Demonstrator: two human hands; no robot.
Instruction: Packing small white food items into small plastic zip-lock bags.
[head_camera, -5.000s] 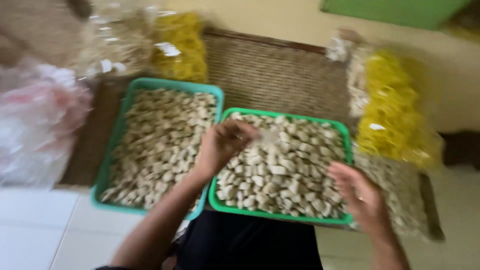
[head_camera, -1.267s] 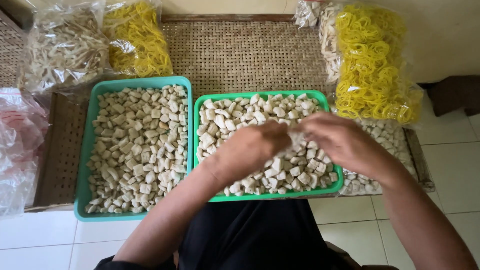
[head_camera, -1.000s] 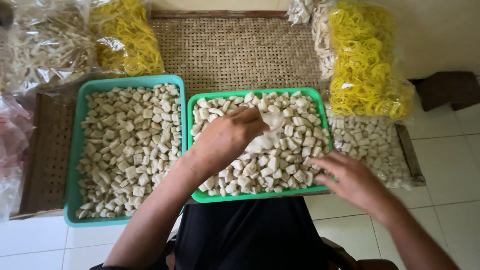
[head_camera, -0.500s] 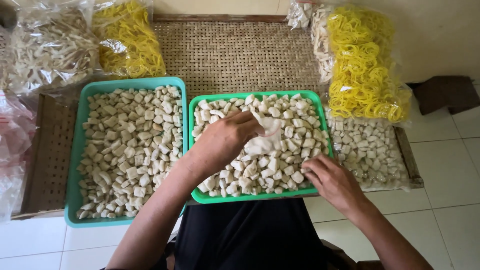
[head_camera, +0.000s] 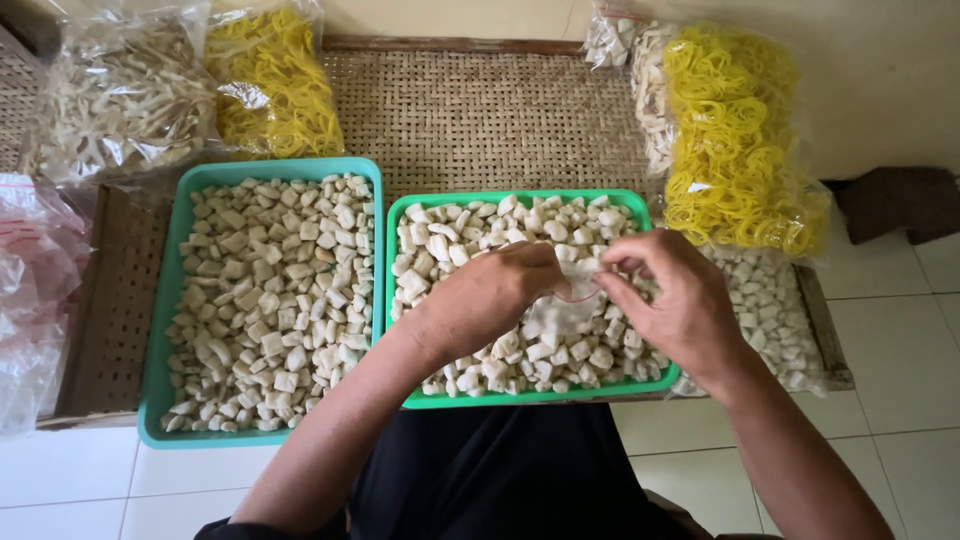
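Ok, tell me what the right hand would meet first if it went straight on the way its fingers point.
The right hand points left, toward the left hand. It would first meet the small clear plastic bag pinched between them, then the left hand's fingers just beyond. Depth looks matched, though one view cannot confirm it.

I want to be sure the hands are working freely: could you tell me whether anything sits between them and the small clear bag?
Nothing visible does. The left hand and right hand both pinch the small clear bag at its top, directly above the green tray of white pieces.
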